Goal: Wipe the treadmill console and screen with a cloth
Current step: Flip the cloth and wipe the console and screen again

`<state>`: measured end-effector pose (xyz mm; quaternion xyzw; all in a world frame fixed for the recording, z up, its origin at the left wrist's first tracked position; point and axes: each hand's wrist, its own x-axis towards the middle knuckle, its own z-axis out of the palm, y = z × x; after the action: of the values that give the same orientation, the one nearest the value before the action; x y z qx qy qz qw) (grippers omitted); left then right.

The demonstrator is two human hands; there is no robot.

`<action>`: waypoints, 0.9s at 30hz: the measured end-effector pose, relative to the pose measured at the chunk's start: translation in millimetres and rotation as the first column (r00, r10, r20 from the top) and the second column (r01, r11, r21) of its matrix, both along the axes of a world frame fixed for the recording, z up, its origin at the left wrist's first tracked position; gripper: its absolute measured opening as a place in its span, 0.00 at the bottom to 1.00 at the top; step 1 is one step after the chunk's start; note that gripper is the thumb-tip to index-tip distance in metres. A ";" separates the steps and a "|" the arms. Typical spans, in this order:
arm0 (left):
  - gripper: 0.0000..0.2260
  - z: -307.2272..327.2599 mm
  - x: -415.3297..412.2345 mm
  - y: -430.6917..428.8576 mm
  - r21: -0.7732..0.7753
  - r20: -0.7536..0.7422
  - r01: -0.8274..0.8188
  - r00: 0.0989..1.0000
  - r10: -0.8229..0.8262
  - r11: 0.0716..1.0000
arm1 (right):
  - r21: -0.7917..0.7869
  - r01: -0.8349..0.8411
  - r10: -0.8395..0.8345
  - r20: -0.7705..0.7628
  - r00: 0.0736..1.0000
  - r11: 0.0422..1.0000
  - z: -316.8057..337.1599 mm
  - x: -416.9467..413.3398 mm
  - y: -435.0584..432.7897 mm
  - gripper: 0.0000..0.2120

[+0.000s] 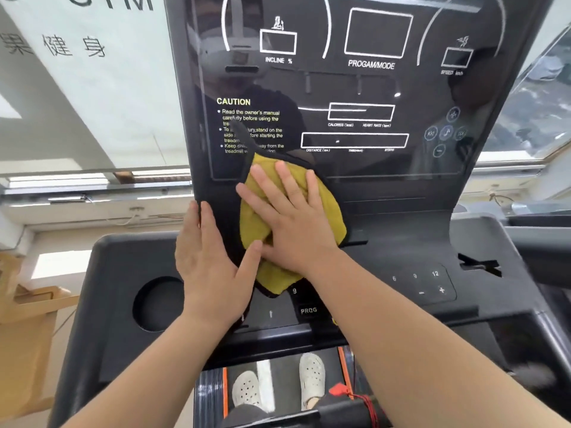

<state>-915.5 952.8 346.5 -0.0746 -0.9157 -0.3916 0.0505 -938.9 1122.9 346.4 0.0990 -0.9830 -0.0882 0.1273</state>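
Note:
A glossy black treadmill screen with white display outlines and a CAUTION text rises in front of me. Below it lies the matte console with buttons. A yellow cloth with a dark edge is pressed flat against the lower left of the screen panel. My right hand lies spread on the cloth, fingers apart, palm pushing it onto the surface. My left hand rests flat on the panel's left edge beside the cloth, its thumb touching the cloth's lower part.
A round cup holder sits in the console's left side. A PROG button and speed keys lie below the cloth. A red safety cord hangs near the belt, where two white shoes stand. A window is on the left.

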 end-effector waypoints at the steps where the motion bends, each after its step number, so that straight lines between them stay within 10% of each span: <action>1: 0.43 -2.6 2.3 2.8 -0.024 -0.025 -0.002 1.000 0.001 1.000 | -0.012 0.009 -0.009 -0.005 1.000 1.000 0.3 4.3 14.3 0.46; 11: 0.40 -16.5 28.4 22.8 -0.167 -0.026 0.016 0.999 -0.021 0.986 | -0.302 0.458 -0.434 0.147 0.889 0.836 -15.2 76.9 169.4 0.63; 20: 0.37 -27.6 77.9 58.4 -0.259 -0.017 0.078 0.996 -0.085 0.963 | -0.223 0.549 -0.394 0.490 0.777 0.805 -35.5 149.7 239.4 0.68; 27: 0.34 -33.7 120.4 91.2 -0.300 -0.033 0.084 0.995 -0.099 0.950 | -0.153 0.311 -0.193 0.516 0.834 0.938 -32.3 173.0 207.5 0.64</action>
<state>-795.1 1044.0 312.8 -0.1332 -0.9583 -0.2491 0.0423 -765.9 1330.4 314.1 -0.0285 -0.9903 0.0389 -0.1302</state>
